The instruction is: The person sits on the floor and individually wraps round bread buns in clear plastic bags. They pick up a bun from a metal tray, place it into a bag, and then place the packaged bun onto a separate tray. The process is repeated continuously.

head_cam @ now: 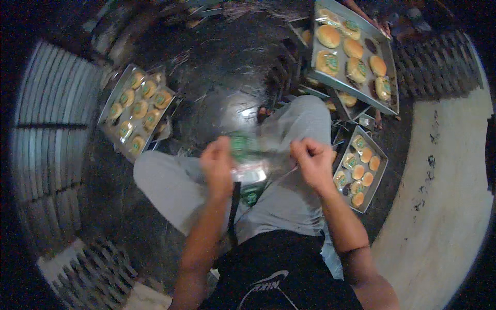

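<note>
My left hand [217, 157] pinches the edge of a clear plastic bag with green print [239, 146], held over my lap. The bag is blurred by motion. To its right, my right hand [313, 159] has its fingers curled, level with the left. Blurred film stretches towards it, but whether the fingers grip it is unclear. Below the hands, more printed plastic packaging [252, 197] lies in my lap between my legs in grey trousers [170, 190]. A dark strap or strip [234, 213] runs beside it.
A metal tray [116, 92] of wrapped round buns stands at left. At upper right, a larger tray [354, 92] holds wrapped and bare buns, with another person's hand [383, 29] at its edge. Another bun tray [374, 192] sits by my right knee. A pale ledge [445, 174] curves along the right.
</note>
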A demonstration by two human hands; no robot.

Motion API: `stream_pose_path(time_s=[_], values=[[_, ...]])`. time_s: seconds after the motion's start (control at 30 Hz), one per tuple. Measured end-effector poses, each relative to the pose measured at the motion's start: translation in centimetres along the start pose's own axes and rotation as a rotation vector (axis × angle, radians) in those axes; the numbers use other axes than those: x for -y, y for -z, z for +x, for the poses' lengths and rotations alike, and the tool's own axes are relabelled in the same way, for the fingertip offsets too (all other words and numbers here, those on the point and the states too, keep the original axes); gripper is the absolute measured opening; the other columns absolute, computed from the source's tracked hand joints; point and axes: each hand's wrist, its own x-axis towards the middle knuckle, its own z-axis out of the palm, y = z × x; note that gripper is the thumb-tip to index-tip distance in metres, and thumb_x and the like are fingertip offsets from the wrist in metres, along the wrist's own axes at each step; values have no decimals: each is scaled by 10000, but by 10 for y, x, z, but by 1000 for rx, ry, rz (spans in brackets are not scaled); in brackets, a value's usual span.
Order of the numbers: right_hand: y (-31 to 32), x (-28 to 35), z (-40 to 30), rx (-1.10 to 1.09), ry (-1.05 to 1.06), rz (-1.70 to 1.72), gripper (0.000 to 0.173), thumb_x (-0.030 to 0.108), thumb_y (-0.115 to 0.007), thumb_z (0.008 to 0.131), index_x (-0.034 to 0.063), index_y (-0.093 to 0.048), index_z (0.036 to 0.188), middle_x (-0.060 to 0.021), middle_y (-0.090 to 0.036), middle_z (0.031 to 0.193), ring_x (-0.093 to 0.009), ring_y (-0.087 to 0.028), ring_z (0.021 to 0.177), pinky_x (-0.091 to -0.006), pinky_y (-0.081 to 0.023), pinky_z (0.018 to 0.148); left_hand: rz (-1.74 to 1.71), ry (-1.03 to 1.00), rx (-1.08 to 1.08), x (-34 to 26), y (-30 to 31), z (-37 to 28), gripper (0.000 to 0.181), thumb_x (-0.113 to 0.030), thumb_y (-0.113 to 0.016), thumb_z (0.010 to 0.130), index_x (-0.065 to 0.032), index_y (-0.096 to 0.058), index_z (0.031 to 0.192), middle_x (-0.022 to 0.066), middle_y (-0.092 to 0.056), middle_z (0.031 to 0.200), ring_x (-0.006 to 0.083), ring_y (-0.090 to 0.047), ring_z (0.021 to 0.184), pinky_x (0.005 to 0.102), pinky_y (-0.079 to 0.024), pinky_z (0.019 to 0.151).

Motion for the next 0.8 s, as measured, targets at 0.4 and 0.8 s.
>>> stream_pose_path(time_s=[0.4, 0.8], values=[[190, -20, 375, -245, 341, -796, 500, 426, -630, 919, 12, -656, 1197, -181, -706, 1051, -298, -681, 962, -387, -507, 879, -172, 297, -69, 28, 29, 41, 333, -352, -511, 1038, -57, -602, 1164, 36, -671, 1026, 142, -625, 850, 301, -489, 676], [143, 22, 275, -521, 590, -390, 676, 281, -849, 766, -45, -518, 1257, -183, -636, 1160, -273, -653, 1061, -396, -552, 904, -210, 175, -122, 2, 12, 49, 386, -422, -492, 1040, -52, -597, 1078, 47, -643, 969, 140, -609, 813, 277, -484, 662]])
